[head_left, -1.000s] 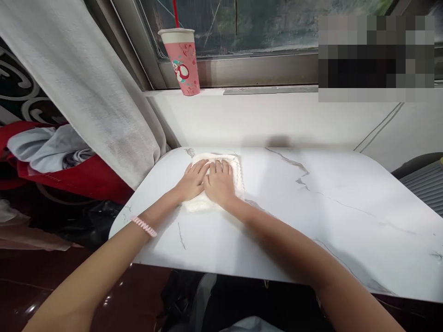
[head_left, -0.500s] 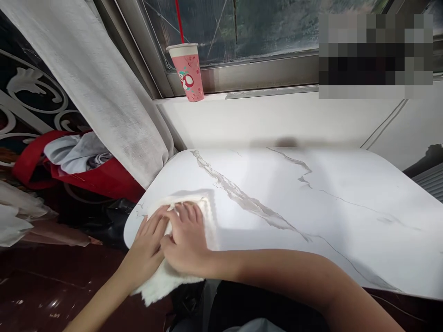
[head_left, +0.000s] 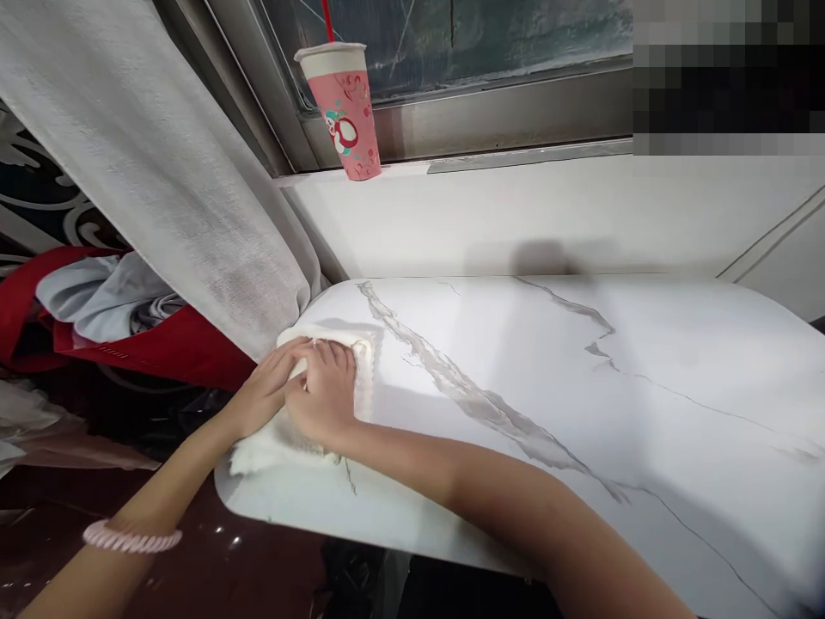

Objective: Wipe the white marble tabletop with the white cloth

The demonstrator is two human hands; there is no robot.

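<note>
A white fluffy cloth (head_left: 364,378) lies spread on the left end of a white marble-patterned table (head_left: 451,507). My left hand (head_left: 267,391) rests on the cloth, its fingers stretched out flat and their tips by the right hand. Beside it, my right hand (head_left: 326,391) presses down with bent fingers closed on the cloth. The two hands touch, and part of the cloth is hidden beneath them. A pale pink coil band (head_left: 132,538) circles my left wrist.
A pink paper cup (head_left: 348,120) with a red straw stands on the window ledge. At the left hangs a grey-white curtain (head_left: 186,172), touching the table's corner. Below it is a red bag (head_left: 161,348) holding pale fabric. A white wall runs behind the table.
Both hands and the cloth have moved away from me, toward the table's back left corner. The cloth no longer hangs over the near edge. The view has shifted slightly.
</note>
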